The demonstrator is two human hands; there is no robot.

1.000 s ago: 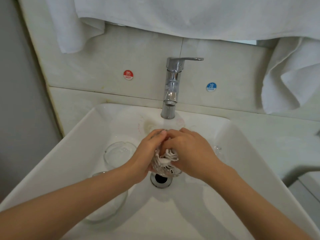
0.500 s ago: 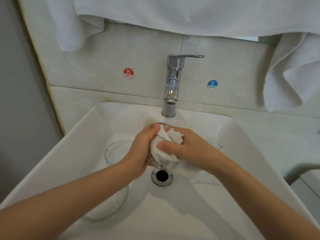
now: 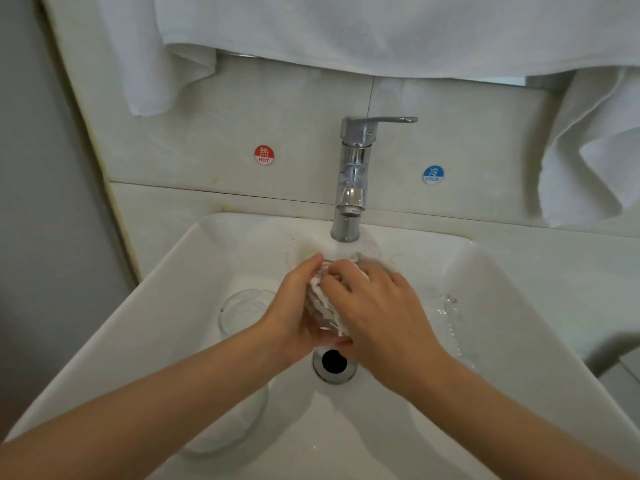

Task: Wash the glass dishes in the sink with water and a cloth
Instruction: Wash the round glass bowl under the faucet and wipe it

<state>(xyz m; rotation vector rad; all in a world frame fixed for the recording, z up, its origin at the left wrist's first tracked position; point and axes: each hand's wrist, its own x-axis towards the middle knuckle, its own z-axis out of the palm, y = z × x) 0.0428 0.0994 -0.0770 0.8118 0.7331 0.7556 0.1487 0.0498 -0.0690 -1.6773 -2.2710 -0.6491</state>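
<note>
1. The left hand [image 3: 294,308] is curled round a small patterned glass dish [image 3: 322,319]. It cups the dish's left side, with one fingertip reaching up to the far rim.
2. The right hand [image 3: 382,313] has its fingers bent and presses a white cloth [image 3: 320,294] against the dish. The two hands meet over the dish.
3. Dish and cloth are held between the palms, above the floor of the sink [image 3: 519,323]. The drain [image 3: 334,363] lies just below the heels of the hands.
4. Most of the held dish is hidden by the hands and the cloth, and only a strip of ribbed glass shows between them. A fold of the cloth shows past the right knuckles.
5. Just left of the left hand a round glass bowl [image 3: 244,306] sits in the sink, partly covered by the left wrist.
6. Under the left forearm lies a larger glass dish [image 3: 228,431], crossed by the arm.
7. To the right of the right hand a clear glass piece [image 3: 450,317] rests against the sink wall. Its shape is hard to make out.
8. Beyond the hands stands the chrome tap [image 3: 353,174], its spout above the fingertips. I cannot tell whether water is running.
9. White towels [image 3: 381,29] hang beyond the tap, cut off by the top and right edges.
</note>
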